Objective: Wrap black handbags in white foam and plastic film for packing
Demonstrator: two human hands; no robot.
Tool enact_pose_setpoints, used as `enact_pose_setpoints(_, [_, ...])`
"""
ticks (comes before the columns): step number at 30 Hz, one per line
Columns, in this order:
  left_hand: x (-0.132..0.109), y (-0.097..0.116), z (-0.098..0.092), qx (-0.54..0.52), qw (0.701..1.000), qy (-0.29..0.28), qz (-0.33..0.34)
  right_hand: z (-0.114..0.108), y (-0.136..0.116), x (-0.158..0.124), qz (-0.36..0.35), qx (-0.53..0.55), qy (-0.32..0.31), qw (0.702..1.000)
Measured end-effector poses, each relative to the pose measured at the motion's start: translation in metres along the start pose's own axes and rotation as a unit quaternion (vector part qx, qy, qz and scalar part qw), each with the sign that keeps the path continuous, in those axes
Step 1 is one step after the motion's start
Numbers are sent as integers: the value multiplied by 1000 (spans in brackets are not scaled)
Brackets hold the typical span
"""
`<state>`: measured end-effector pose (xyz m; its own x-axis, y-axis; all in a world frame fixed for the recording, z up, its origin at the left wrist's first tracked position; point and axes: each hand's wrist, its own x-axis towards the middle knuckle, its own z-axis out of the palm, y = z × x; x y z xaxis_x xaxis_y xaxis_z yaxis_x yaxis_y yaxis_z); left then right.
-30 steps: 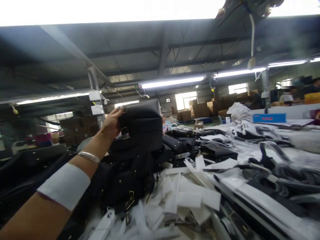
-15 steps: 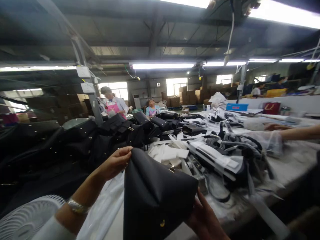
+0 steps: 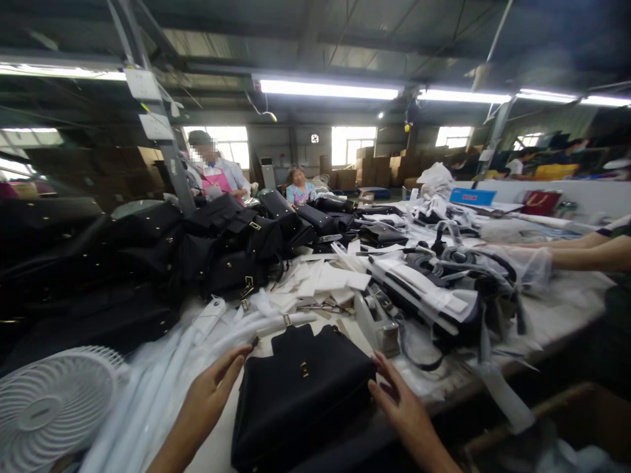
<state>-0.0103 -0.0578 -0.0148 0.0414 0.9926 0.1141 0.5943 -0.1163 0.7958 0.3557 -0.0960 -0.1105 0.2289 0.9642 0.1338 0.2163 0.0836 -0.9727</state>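
A black handbag (image 3: 303, 387) with a gold clasp lies in front of me on the table, its flap turned up and back. By its upper left corner is my left hand (image 3: 210, 394), fingers stretched out, close to a small dark piece with metal on it. Whether those fingertips touch the bag cannot be told. My right hand (image 3: 401, 401) is at the bag's right edge, with the thumb over the front and the fingers at the side. The bag's underside is hidden.
A white fan (image 3: 42, 414) stands at lower left beside clear plastic wrapping (image 3: 148, 387). Black bags (image 3: 221, 230) are heaped behind. White sheets (image 3: 325, 276), a tape dispenser (image 3: 377, 328) and straps (image 3: 458, 256) lie ahead. A co-worker's arms (image 3: 586, 253) reach in from the right.
The bag was held up and tilted, with my left hand pinching its upper corner. Now it is lower, its clasp side showing and its flap back; my left fingers have opened.
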Motion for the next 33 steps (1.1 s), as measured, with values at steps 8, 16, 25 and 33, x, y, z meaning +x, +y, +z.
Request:
enact_pose_setpoints(8, [-61, 16, 60, 415, 815, 32, 404, -3, -91, 23, -344, -347, -307, 817])
enact_pose_setpoints(16, [-52, 8, 68, 488, 802, 27, 342, 26, -91, 55, -328, -364, -429, 759])
enact_pose_setpoints(25, [-40, -14, 77, 505, 788, 20, 352, 39, -71, 57, -325, -408, -389, 760])
enact_pose_setpoints(33, [-33, -58, 89, 506, 762, 24, 404, 54, -20, 50, -352, -416, -325, 773])
